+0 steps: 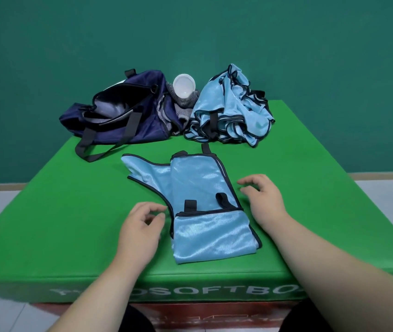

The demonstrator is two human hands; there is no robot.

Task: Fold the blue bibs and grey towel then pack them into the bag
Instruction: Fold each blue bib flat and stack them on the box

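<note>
A light blue bib (198,188) with dark trim lies partly folded on the green padded block (310,188), its lower end folded up. My left hand (140,228) hovers just left of the bib, fingers loosely curled, holding nothing. My right hand (262,197) sits just right of it, fingers relaxed, also holding nothing. A heap of more blue bibs (231,109) lies at the back right. The navy bag (119,111) stands open at the back left. A grey towel (183,104) is bunched between bag and heap.
A white round lid or cup (184,87) rests on the grey towel. The bag's dark straps (95,149) trail forward onto the block. The block's front edge is near my forearms; floor lies on both sides.
</note>
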